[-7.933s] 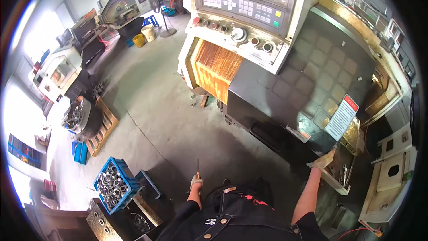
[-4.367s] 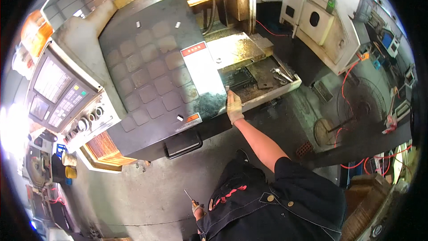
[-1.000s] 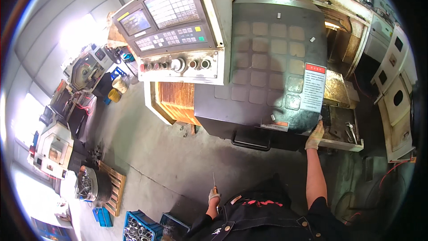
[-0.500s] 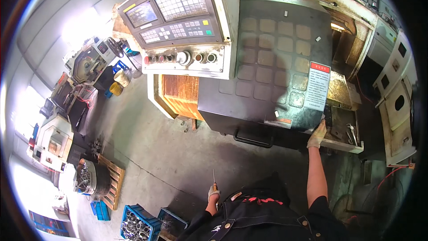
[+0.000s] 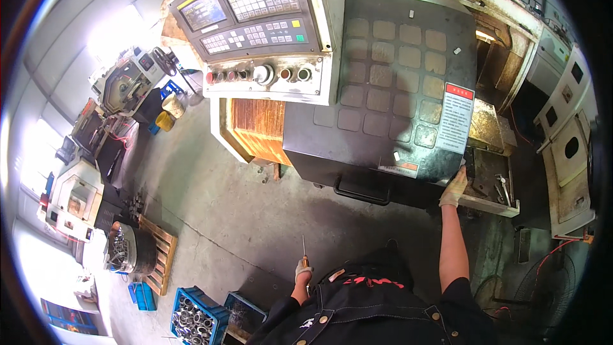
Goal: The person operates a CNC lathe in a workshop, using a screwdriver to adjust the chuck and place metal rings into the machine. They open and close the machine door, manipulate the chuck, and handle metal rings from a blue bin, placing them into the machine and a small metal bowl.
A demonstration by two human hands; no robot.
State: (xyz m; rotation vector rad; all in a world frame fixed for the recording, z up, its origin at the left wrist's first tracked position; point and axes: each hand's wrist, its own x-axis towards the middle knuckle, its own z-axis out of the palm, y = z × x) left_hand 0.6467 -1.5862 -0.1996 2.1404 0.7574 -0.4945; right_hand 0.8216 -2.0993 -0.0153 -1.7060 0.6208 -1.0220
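Observation:
My gloved left hand (image 5: 304, 273) is closed around the handle of a screwdriver (image 5: 305, 259), held low in front of my body, its thin shaft pointing up and away. To the right, my gloved right hand (image 5: 454, 189) is stretched out to the lower right corner of a machine's dark sliding door (image 5: 377, 144). Its fingers press on the door's edge and seem to hook around it; the fingertips are partly hidden. The door has a grid of square panels, a warning label (image 5: 454, 118) and a black bar handle (image 5: 361, 195), which neither hand touches.
A control panel (image 5: 255, 45) with screen, keys and knobs juts out at upper left. Beside my right hand, an open tray (image 5: 488, 204) holds wrenches (image 5: 504, 189). Blue crates (image 5: 198, 292) of metal rings, a pallet (image 5: 165, 257) and a drum (image 5: 146, 250) stand on the left floor.
The whole view has shifted slightly. Both hands keep their places, the left with the screwdriver and the right at the door's edge.

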